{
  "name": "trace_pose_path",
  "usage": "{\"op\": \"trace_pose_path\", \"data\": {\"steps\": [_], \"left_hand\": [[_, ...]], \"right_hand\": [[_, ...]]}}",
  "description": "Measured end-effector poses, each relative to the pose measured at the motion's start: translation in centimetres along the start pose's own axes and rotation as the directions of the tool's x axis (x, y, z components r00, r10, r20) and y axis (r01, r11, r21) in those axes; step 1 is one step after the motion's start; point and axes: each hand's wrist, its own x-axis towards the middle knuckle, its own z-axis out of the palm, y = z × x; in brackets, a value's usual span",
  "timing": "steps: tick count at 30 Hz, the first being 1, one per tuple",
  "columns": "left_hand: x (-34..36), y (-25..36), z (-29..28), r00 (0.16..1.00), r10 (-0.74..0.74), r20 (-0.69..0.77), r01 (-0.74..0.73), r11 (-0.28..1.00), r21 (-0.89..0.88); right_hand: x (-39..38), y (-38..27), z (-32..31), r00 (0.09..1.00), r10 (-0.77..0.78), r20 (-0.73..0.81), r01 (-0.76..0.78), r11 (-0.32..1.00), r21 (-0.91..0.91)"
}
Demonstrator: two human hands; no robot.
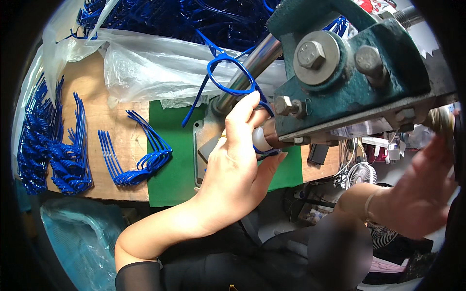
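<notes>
Your left hand [238,155] has its fingers closed around a glossy blue plastic spectacle frame [233,72], pressing its lower part against the white tip of the teal cast-iron press machine [359,77]. The frame's upper rim loop stands up just in front of the machine's polished steel shaft [252,63], and one thin temple arm hangs down to the left over the green mat [170,160].

Your right hand [417,194] is raised at the right edge of the view, close to a brass-coloured round part of the machine; it is blurred, and you cannot tell whether its fingers are open or gripping anything.

On the wooden desk [111,121], to the left of the mat, a small fanned stack of blue frames [136,160] lies beside a bigger row of blue frames [53,150], well apart from your left hand. Behind them a crumpled clear plastic bag [155,68] spreads over the desk, with a heap of more blue frames [160,17] beyond it. A small white fan [361,174] sits below the machine.
</notes>
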Motion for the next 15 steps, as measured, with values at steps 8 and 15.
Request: {"op": "trace_pose_path", "data": {"steps": [8, 15], "left_hand": [[-4.5, 0.6, -2.4, 0.997, -0.061, -0.041, 0.050, 0.972, -0.230], [-6.0, -0.6, -2.6, 0.996, -0.052, -0.070, 0.014, 0.889, -0.458]], "right_hand": [[-20.7, 13.6, -3.8, 0.733, 0.673, 0.095, -0.215, 0.362, -0.907], [-21.3, 12.8, -3.8, 0.780, 0.614, 0.122, -0.080, 0.292, -0.953]]}}
